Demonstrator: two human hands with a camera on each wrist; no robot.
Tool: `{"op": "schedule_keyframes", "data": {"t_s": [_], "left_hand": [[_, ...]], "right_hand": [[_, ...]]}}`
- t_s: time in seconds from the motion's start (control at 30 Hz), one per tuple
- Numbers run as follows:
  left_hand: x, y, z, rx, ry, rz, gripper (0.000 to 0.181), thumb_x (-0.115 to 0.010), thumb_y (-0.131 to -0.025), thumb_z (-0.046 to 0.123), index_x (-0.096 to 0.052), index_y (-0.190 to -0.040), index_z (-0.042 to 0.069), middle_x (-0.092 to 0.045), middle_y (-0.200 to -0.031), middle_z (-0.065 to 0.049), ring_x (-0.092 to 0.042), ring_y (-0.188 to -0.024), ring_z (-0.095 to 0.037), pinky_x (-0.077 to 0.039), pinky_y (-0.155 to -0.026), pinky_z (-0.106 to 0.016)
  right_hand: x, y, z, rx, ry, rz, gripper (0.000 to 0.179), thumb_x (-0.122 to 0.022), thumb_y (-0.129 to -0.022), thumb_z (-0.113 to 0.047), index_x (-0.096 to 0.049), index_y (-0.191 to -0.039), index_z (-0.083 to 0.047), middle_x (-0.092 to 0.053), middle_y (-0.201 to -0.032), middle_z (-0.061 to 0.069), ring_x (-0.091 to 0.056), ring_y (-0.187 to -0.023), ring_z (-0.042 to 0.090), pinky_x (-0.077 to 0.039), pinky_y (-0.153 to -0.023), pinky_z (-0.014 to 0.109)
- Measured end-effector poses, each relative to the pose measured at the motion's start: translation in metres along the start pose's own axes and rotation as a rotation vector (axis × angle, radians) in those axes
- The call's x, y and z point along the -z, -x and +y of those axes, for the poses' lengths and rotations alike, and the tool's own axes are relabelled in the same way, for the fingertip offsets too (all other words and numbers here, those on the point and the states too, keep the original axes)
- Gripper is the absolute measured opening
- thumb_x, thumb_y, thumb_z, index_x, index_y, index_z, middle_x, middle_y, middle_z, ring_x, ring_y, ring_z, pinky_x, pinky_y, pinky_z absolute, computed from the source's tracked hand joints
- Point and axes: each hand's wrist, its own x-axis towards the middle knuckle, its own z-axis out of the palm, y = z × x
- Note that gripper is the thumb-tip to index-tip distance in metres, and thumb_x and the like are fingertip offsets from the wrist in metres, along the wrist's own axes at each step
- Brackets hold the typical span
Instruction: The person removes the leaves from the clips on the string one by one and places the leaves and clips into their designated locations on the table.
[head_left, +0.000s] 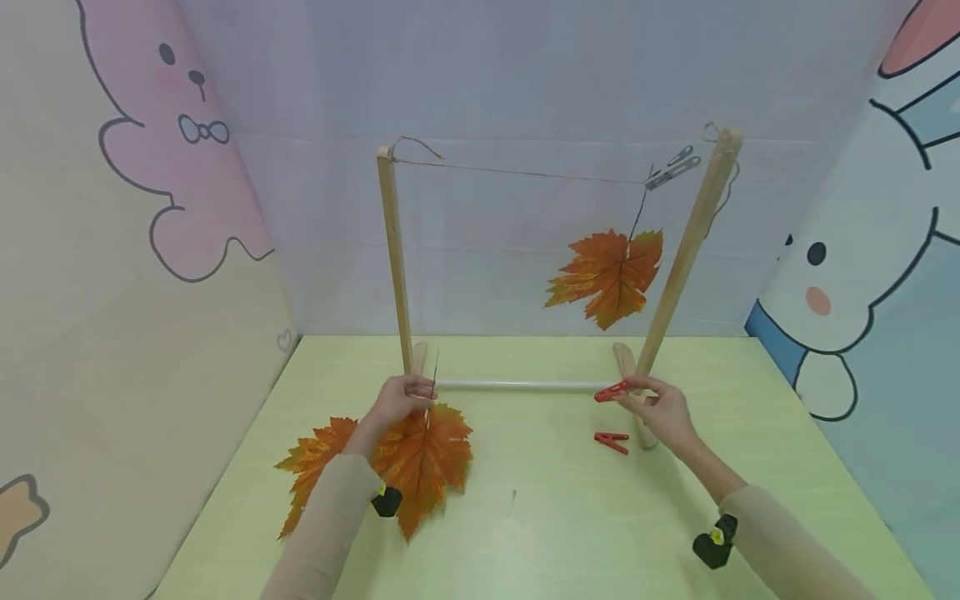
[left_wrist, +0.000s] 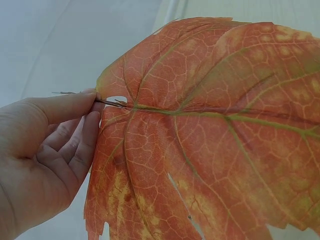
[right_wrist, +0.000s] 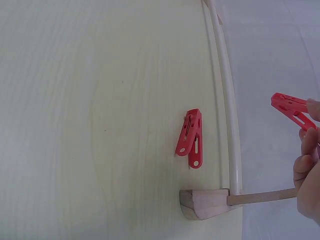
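My left hand (head_left: 401, 400) pinches the thin stem of an orange maple leaf (left_wrist: 210, 115) between thumb and fingers, and the leaf hangs below the hand. In my right hand (head_left: 663, 410) is a red clothespin (right_wrist: 290, 106), gripped by its handle ends with the tip pointing left in the head view. A second red clothespin (head_left: 612, 442) lies on the table beneath that hand. Partly behind the left forearm, another maple leaf (head_left: 318, 458) rests on the table. A grey clothespin (head_left: 672, 169) holds a third maple leaf (head_left: 611, 275) by its stem on the string (head_left: 517, 172).
The string runs between a left wooden post (head_left: 395, 258) and a right wooden post (head_left: 690, 250). A white rod (head_left: 517, 385) joins their wooden feet (right_wrist: 205, 202) low over the pale table (head_left: 540, 517). Cartoon-printed cloth stands at both sides.
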Motion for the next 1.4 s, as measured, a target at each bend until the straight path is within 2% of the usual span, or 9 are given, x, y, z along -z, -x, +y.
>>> {"op": "schedule_keyframes", "data": {"t_s": [0.07, 0.23, 0.47, 0.6, 0.67, 0.77, 1.07, 1.2, 1.4], "left_hand": [[-0.001, 0.001, -0.001, 0.014, 0.004, -0.002, 0.034, -0.061, -0.082, -0.002, -0.054, -0.114, -0.012, -0.065, -0.098, -0.022, -0.064, -0.085, -0.024, -0.053, -0.069, -0.029], [-0.002, 0.003, -0.008, 0.06, 0.041, -0.013, 0.035, -0.06, -0.083, -0.005, -0.053, -0.116, -0.012, -0.063, -0.101, -0.026, -0.064, -0.083, -0.022, -0.053, -0.067, -0.028], [-0.006, 0.004, -0.018, 0.06, 0.035, -0.038, 0.033, -0.061, -0.082, -0.003, -0.053, -0.113, -0.014, -0.065, -0.096, -0.023, -0.064, -0.08, -0.02, -0.054, -0.067, -0.03], [-0.009, 0.004, -0.023, 0.071, 0.038, -0.047, 0.032, -0.06, -0.083, -0.003, -0.054, -0.113, -0.014, -0.065, -0.095, -0.022, -0.064, -0.079, -0.02, -0.054, -0.068, -0.032], [-0.011, 0.004, -0.025, 0.061, 0.024, -0.06, 0.032, -0.06, -0.083, -0.003, -0.054, -0.112, -0.014, -0.065, -0.095, -0.022, -0.065, -0.08, -0.021, -0.054, -0.067, -0.032], [-0.014, 0.005, -0.03, 0.042, -0.006, -0.07, 0.031, -0.061, -0.082, -0.004, -0.055, -0.111, -0.014, -0.065, -0.093, -0.022, -0.065, -0.08, -0.023, -0.054, -0.066, -0.033], [-0.022, 0.006, -0.05, 0.027, -0.03, -0.068, 0.03, -0.062, -0.083, 0.0, -0.057, -0.109, -0.013, -0.066, -0.094, -0.021, -0.064, -0.083, -0.025, -0.053, -0.068, -0.032], [-0.025, 0.006, -0.054, 0.021, -0.039, -0.053, 0.029, -0.063, -0.082, 0.0, -0.058, -0.108, -0.012, -0.066, -0.093, -0.02, -0.064, -0.084, -0.025, -0.053, -0.07, -0.033], [-0.029, 0.008, -0.059, 0.046, -0.052, -0.045, 0.026, -0.063, -0.081, -0.002, -0.06, -0.106, -0.009, -0.067, -0.091, -0.015, -0.063, -0.083, -0.023, -0.053, -0.072, -0.033]], "right_hand": [[-0.001, 0.0, 0.006, 0.01, -0.002, 0.006, 0.031, -0.069, -0.08, -0.012, -0.062, -0.105, 0.005, -0.058, -0.098, 0.021, -0.032, -0.042, -0.001, -0.029, -0.036, 0.02], [-0.004, 0.003, 0.009, -0.022, 0.005, -0.014, 0.036, -0.069, -0.081, -0.017, -0.06, -0.109, 0.004, -0.058, -0.104, 0.022, -0.032, -0.043, 0.0, -0.031, -0.038, 0.021], [-0.007, 0.003, 0.016, -0.039, -0.006, -0.02, 0.038, -0.069, -0.08, -0.019, -0.061, -0.11, 0.004, -0.059, -0.106, 0.025, -0.032, -0.043, 0.0, -0.031, -0.038, 0.021], [-0.009, 0.004, 0.019, -0.031, 0.005, 0.0, 0.035, -0.07, -0.079, -0.017, -0.062, -0.106, 0.004, -0.063, -0.095, 0.015, -0.032, -0.042, -0.001, -0.029, -0.037, 0.021], [-0.01, 0.004, 0.02, -0.03, -0.002, 0.013, 0.032, -0.071, -0.079, -0.015, -0.063, -0.104, 0.004, -0.063, -0.087, 0.007, -0.031, -0.041, -0.001, -0.028, -0.036, 0.02], [-0.011, 0.005, 0.023, -0.034, -0.012, 0.011, 0.031, -0.071, -0.079, -0.013, -0.062, -0.103, 0.005, -0.062, -0.082, 0.0, -0.031, -0.04, -0.002, -0.027, -0.035, 0.02], [-0.014, 0.008, 0.029, -0.099, -0.006, -0.013, 0.039, -0.071, -0.078, -0.019, -0.061, -0.109, 0.004, -0.059, -0.103, 0.022, -0.03, -0.041, -0.001, -0.027, -0.036, 0.02], [-0.016, 0.01, 0.031, -0.086, 0.012, -0.012, 0.039, -0.07, -0.079, -0.018, -0.06, -0.109, 0.004, -0.059, -0.103, 0.023, -0.03, -0.04, 0.0, -0.029, -0.037, 0.021], [-0.02, 0.01, 0.031, -0.099, -0.008, -0.02, 0.038, -0.069, -0.08, -0.016, -0.06, -0.11, 0.005, -0.059, -0.105, 0.024, -0.034, -0.042, 0.0, -0.031, -0.039, 0.021]]}}
